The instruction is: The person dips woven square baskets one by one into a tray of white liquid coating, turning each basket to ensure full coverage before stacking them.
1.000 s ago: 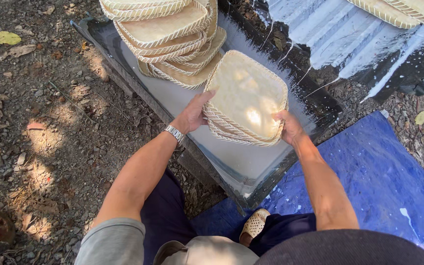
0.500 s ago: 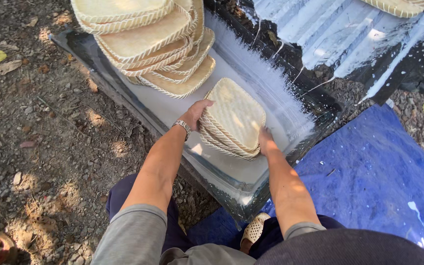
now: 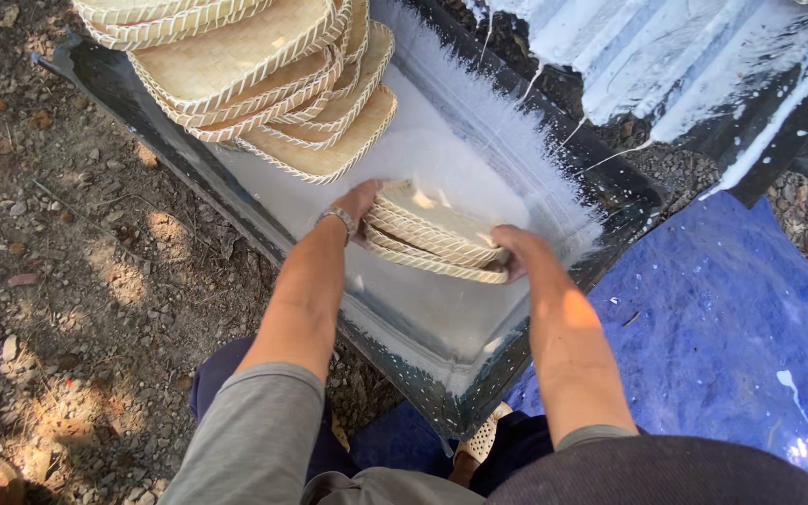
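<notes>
The person's left hand (image 3: 359, 199) and right hand (image 3: 514, 251) grip opposite edges of a small stack of flat woven bamboo trays (image 3: 432, 234), fingers curled round the rims. The stack is tipped nearly level, low inside a shallow black plastic-lined trough (image 3: 156, 126) filled with a milky white liquid (image 3: 432, 309). I cannot tell whether its underside touches the liquid.

At the far end of the trough a larger pile of the same pale woven trays (image 3: 254, 75) leans in an overlapping heap. They look dry and unpainted, so I judge that most of the work is still to come. White streaks run down the dark sheeting (image 3: 666, 65) beyond the trough, and a blue tarpaulin (image 3: 731, 327) with a few white spatters lies on the gravelly ground (image 3: 67, 281) to the right. No finished, white-coated trays are in view from here.
</notes>
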